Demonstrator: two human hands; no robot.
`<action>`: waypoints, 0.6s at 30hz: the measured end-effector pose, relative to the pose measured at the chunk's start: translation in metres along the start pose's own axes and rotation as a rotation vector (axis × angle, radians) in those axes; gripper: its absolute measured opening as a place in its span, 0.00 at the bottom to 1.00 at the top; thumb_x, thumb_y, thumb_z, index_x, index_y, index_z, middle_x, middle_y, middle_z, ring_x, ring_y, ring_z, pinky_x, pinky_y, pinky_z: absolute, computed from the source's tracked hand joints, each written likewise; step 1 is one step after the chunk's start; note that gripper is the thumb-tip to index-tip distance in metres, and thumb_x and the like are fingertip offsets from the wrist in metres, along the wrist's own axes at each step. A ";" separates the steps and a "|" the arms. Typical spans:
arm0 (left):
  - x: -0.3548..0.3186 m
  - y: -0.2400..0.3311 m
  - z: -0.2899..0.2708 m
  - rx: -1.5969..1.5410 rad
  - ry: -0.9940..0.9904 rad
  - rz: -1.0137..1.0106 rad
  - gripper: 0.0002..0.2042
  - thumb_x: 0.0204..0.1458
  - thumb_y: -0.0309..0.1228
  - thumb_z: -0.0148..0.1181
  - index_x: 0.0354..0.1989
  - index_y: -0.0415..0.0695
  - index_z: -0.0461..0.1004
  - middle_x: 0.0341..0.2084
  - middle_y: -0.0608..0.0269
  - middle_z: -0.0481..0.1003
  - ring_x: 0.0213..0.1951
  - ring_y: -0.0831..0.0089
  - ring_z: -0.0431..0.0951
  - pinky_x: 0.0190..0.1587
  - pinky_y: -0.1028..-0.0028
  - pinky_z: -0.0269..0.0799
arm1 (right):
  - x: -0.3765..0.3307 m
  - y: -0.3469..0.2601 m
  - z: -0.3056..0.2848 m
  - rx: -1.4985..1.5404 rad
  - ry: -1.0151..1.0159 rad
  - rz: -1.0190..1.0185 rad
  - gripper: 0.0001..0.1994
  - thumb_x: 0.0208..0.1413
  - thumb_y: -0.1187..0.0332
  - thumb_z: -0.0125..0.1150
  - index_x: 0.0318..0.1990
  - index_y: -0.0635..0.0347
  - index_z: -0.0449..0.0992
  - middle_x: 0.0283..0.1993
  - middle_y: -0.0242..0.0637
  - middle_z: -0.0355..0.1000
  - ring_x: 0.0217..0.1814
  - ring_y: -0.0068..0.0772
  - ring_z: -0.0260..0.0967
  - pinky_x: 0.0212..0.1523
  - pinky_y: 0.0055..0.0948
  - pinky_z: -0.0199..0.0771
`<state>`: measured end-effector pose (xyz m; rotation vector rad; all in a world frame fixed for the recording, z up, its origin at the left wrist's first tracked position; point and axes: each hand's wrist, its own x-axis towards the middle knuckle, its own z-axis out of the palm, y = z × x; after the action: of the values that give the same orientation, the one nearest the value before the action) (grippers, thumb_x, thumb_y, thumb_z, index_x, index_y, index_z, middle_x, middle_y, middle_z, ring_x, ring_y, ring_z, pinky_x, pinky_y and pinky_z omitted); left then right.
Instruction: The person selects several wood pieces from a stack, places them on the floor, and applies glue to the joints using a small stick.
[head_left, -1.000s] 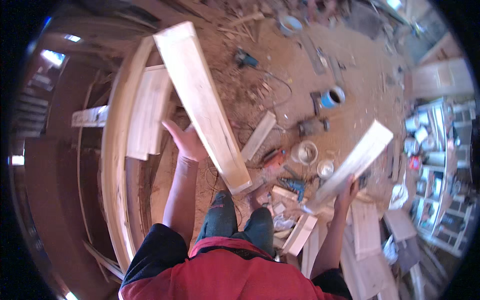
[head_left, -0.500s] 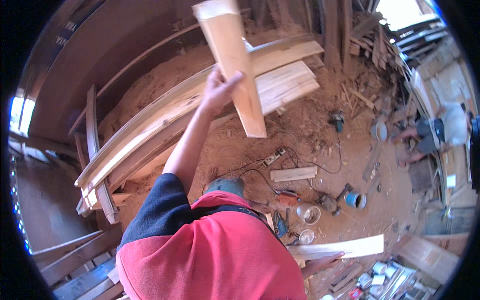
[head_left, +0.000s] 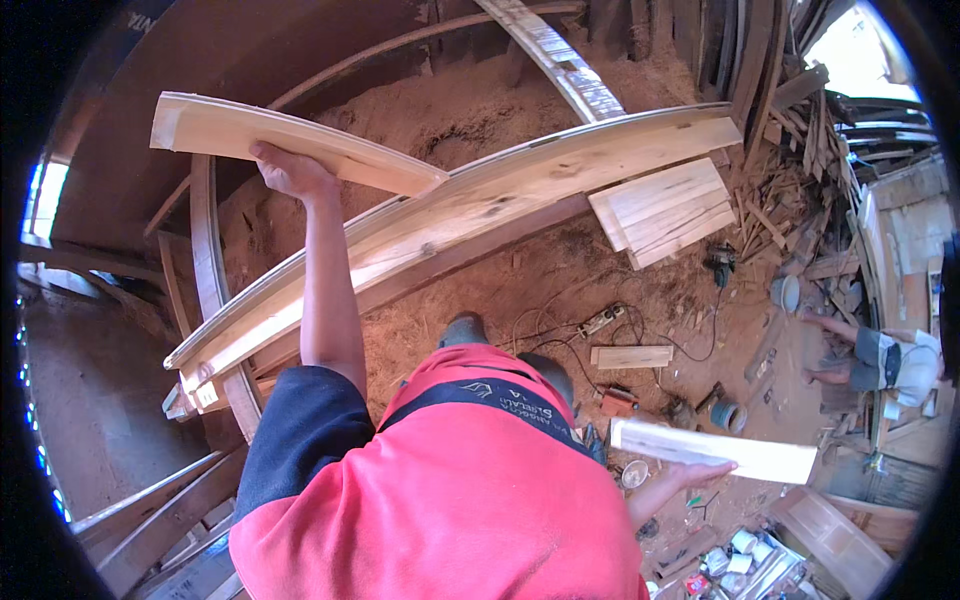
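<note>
While the red and navy shirt [head_left: 450,480] fills the lower middle of the head view, the right hand [head_left: 700,472] sits low at the right, fingers curled up around the underside of a short pale flat wooden board [head_left: 715,452]. That board is smooth, light cream, rectangular, and lies nearly level above the littered dirt floor [head_left: 520,280]. Higher and to the left, the left hand [head_left: 290,172] is raised at arm's length, closed on the lower edge of a longer pale wooden plank [head_left: 290,140]. This plank is light yellow with a faint grain, slightly bowed, its square-cut end at the far left and its other end tapering just above a long curved pale timber beam [head_left: 480,215]. Beyond, a small stack of short pale boards [head_left: 665,210] lies against the beam's right end. Farther right, another person [head_left: 885,360] crouches among wood scraps near a grey round tin [head_left: 786,293].
</note>
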<state>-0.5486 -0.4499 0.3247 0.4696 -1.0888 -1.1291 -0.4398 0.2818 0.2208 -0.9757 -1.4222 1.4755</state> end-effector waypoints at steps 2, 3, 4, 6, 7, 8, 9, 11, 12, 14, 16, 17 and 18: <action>0.013 -0.014 -0.008 0.099 0.094 0.065 0.35 0.62 0.63 0.36 0.50 0.36 0.67 0.39 0.57 0.73 0.40 0.71 0.75 0.45 0.70 0.73 | -0.044 -0.021 0.045 0.037 -0.026 -0.004 0.39 0.60 0.41 0.50 0.66 0.68 0.60 0.65 0.55 0.61 0.63 0.54 0.64 0.61 0.50 0.69; 0.021 -0.022 -0.012 0.095 0.103 0.061 0.35 0.62 0.63 0.36 0.50 0.36 0.67 0.39 0.57 0.73 0.40 0.71 0.75 0.45 0.70 0.73 | -0.058 -0.029 0.059 0.066 -0.059 0.010 0.39 0.60 0.41 0.50 0.67 0.68 0.59 0.66 0.54 0.61 0.64 0.54 0.64 0.61 0.50 0.68; 0.026 -0.032 -0.018 0.083 0.090 0.062 0.35 0.62 0.63 0.36 0.50 0.36 0.68 0.38 0.58 0.73 0.39 0.71 0.75 0.44 0.70 0.73 | -0.073 -0.039 0.075 0.084 -0.076 0.019 0.40 0.60 0.41 0.50 0.67 0.68 0.58 0.66 0.54 0.60 0.64 0.53 0.64 0.62 0.50 0.68; 0.031 -0.049 -0.027 0.069 0.083 0.055 0.35 0.61 0.63 0.37 0.49 0.36 0.68 0.37 0.58 0.73 0.39 0.71 0.75 0.43 0.70 0.73 | -0.086 -0.046 0.095 0.100 -0.094 0.019 0.40 0.60 0.41 0.50 0.67 0.68 0.58 0.66 0.54 0.60 0.64 0.53 0.63 0.62 0.51 0.67; 0.032 -0.054 -0.028 0.061 0.092 0.028 0.36 0.61 0.63 0.38 0.49 0.35 0.68 0.36 0.58 0.73 0.38 0.71 0.75 0.43 0.70 0.73 | -0.083 -0.044 0.102 0.122 -0.148 -0.014 0.40 0.60 0.41 0.50 0.67 0.68 0.57 0.67 0.53 0.59 0.65 0.53 0.63 0.63 0.50 0.66; 0.033 -0.060 -0.028 0.053 0.101 0.000 0.36 0.61 0.64 0.38 0.49 0.35 0.68 0.36 0.59 0.73 0.38 0.71 0.75 0.43 0.70 0.73 | -0.081 -0.041 0.107 0.142 -0.201 -0.047 0.40 0.60 0.41 0.50 0.68 0.68 0.57 0.67 0.52 0.58 0.65 0.52 0.62 0.64 0.50 0.65; 0.034 -0.064 -0.031 0.055 0.105 -0.001 0.36 0.61 0.64 0.38 0.49 0.35 0.68 0.36 0.59 0.73 0.38 0.71 0.75 0.43 0.70 0.73 | -0.089 -0.043 0.115 0.141 -0.204 -0.049 0.40 0.60 0.41 0.50 0.68 0.68 0.57 0.67 0.52 0.58 0.65 0.52 0.62 0.64 0.50 0.65; 0.035 -0.069 -0.037 0.061 0.101 -0.001 0.38 0.60 0.65 0.39 0.48 0.34 0.68 0.36 0.58 0.73 0.38 0.71 0.74 0.43 0.70 0.72 | -0.108 -0.053 0.130 0.249 -0.254 -0.040 0.40 0.60 0.42 0.52 0.68 0.67 0.57 0.68 0.51 0.58 0.67 0.51 0.60 0.65 0.49 0.64; 0.035 -0.071 -0.038 0.062 0.103 -0.007 0.38 0.60 0.65 0.39 0.48 0.34 0.68 0.36 0.58 0.73 0.38 0.71 0.74 0.43 0.70 0.72 | -0.119 -0.060 0.137 0.260 -0.252 -0.030 0.38 0.61 0.44 0.51 0.68 0.68 0.56 0.68 0.52 0.57 0.67 0.50 0.60 0.65 0.49 0.62; 0.035 -0.075 -0.038 0.103 0.156 -0.006 0.38 0.58 0.66 0.40 0.47 0.34 0.68 0.35 0.58 0.73 0.38 0.71 0.74 0.43 0.70 0.72 | -0.122 -0.061 0.141 0.238 -0.241 -0.030 0.38 0.62 0.44 0.50 0.68 0.68 0.56 0.68 0.52 0.57 0.67 0.50 0.60 0.65 0.49 0.62; 0.039 -0.081 -0.042 0.110 0.165 0.008 0.38 0.58 0.66 0.40 0.47 0.34 0.68 0.35 0.58 0.73 0.38 0.70 0.74 0.43 0.70 0.72 | -0.127 -0.061 0.145 0.218 -0.234 -0.026 0.38 0.62 0.44 0.50 0.68 0.68 0.56 0.68 0.52 0.57 0.67 0.50 0.60 0.66 0.49 0.62; 0.040 -0.084 -0.044 0.116 0.172 0.024 0.39 0.58 0.66 0.40 0.46 0.34 0.68 0.35 0.57 0.73 0.38 0.70 0.74 0.43 0.69 0.72 | -0.129 -0.061 0.147 0.219 -0.247 -0.010 0.37 0.62 0.44 0.49 0.68 0.67 0.56 0.68 0.51 0.57 0.67 0.50 0.60 0.66 0.49 0.61; 0.040 -0.084 -0.044 0.117 0.179 0.018 0.39 0.58 0.66 0.40 0.46 0.34 0.68 0.35 0.57 0.73 0.38 0.70 0.74 0.43 0.69 0.72 | -0.129 -0.062 0.150 0.220 -0.260 0.002 0.37 0.62 0.44 0.48 0.68 0.67 0.57 0.68 0.51 0.57 0.67 0.50 0.59 0.66 0.48 0.61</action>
<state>-0.5500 -0.5288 0.2580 0.6396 -1.0032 -0.9907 -0.5336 0.1097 0.2873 -0.6674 -1.4006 1.7677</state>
